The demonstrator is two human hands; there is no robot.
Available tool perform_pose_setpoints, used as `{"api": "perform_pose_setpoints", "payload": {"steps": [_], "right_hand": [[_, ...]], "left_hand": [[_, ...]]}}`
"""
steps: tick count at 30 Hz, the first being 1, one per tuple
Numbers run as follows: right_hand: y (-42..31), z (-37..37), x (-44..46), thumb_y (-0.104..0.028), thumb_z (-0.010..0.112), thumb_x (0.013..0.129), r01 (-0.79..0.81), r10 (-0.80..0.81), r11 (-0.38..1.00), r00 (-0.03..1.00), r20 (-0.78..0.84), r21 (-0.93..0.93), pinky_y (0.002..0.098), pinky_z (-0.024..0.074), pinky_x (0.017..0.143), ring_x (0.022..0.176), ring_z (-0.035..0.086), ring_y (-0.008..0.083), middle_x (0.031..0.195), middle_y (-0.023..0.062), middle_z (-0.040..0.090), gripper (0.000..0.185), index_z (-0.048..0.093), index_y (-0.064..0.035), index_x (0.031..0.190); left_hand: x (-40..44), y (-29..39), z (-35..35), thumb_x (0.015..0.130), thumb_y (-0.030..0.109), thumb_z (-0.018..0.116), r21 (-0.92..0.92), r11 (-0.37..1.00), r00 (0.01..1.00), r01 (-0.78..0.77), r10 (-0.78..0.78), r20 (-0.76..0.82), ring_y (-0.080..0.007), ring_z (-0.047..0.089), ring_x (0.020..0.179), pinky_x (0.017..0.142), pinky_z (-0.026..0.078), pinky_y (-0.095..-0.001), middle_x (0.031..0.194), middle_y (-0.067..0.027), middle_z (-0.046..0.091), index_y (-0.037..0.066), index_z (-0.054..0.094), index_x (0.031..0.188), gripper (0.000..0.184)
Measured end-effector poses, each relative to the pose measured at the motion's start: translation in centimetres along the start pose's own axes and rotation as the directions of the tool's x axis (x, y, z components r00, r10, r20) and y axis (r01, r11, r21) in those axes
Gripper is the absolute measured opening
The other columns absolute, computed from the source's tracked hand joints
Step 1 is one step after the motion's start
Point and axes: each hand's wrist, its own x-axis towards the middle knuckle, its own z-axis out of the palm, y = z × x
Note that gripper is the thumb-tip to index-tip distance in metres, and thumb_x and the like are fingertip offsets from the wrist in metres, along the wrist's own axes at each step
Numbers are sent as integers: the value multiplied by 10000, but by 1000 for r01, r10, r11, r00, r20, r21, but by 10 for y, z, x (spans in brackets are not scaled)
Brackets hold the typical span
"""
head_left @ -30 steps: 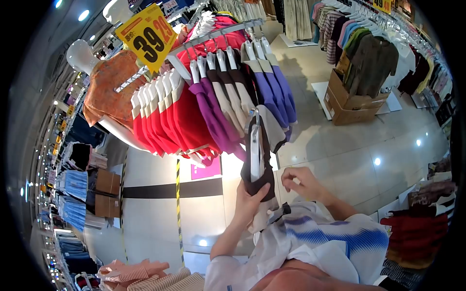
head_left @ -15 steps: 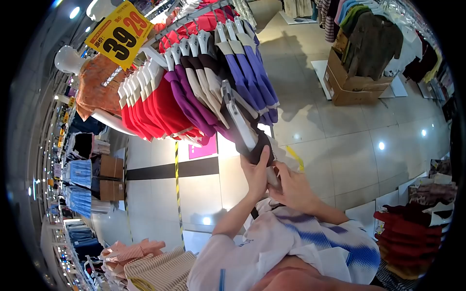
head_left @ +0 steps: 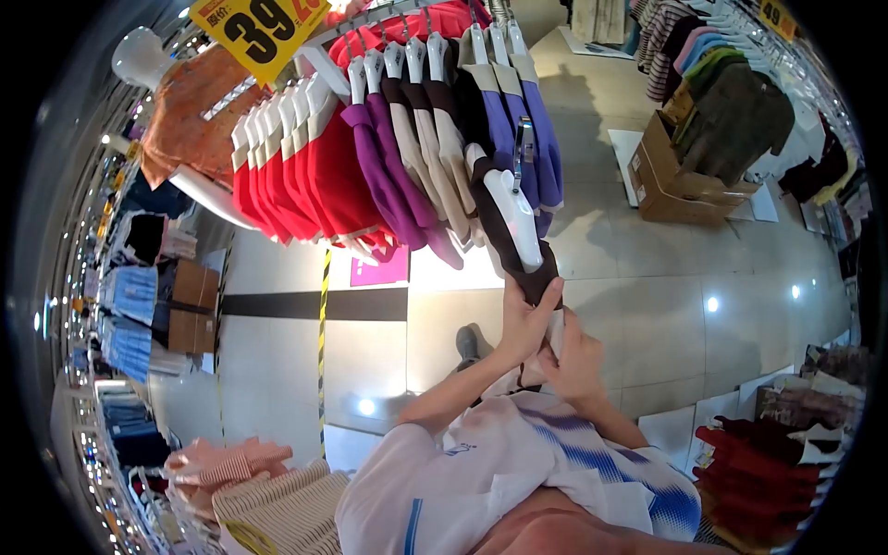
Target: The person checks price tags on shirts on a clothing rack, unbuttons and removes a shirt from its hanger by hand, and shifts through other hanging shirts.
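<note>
A dark brown and cream garment (head_left: 507,242) hangs on a white hanger (head_left: 514,215) whose metal hook points up, just in front of the purple-blue garments (head_left: 536,139) on the rack. My left hand (head_left: 528,319) is wrapped round the garment below the hanger, thumb on the dark cloth. Close beside it, lower and to the right, my right hand (head_left: 574,363) has its fingers closed on the light lower part of the same garment. Part of the cloth between the hands and my shirt is hidden.
Red (head_left: 310,176), purple (head_left: 388,176) and cream-brown garments hang along the rack under a yellow price sign (head_left: 259,37). A mannequin (head_left: 141,57) stands at left. Cardboard boxes (head_left: 684,199) sit at right; dark red clothes (head_left: 754,481) lie lower right, striped ones (head_left: 282,509) lower left.
My right hand has come from the side onto the garment. Both hands and the garment have shifted right, and the hanger now tilts with its hook toward the upper right. A shoe has come into view.
</note>
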Motion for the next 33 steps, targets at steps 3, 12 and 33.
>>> {"api": "perform_pose_setpoints", "payload": {"steps": [3,12,33], "right_hand": [[-1,16,14,-143,692,805,62,-55,998,979,-197,27,424,519,593,678,661,358,850,182,644,531,484,47,1254],[-57,37,73,-76,658,871,-86,83,996,905,-417,11,387,534,696,796,692,376,935,211,689,362,573,16,1211],[-78,49,289,-296,675,853,-216,91,946,895,-437,-243,514,466,704,811,608,463,792,274,630,345,611,43,850]], "left_hand": [[23,-6,-32,929,153,666,27,992,974,-121,114,197,-170,540,936,858,450,-322,986,-76,562,-43,443,1223,417],[174,80,-147,885,183,700,604,649,688,-463,-167,707,-276,591,734,647,471,-395,814,-114,593,34,585,909,190],[367,107,-172,786,568,682,43,-258,59,-965,-56,997,-321,466,1259,1150,241,-560,1136,-153,578,18,613,1014,599]]}}
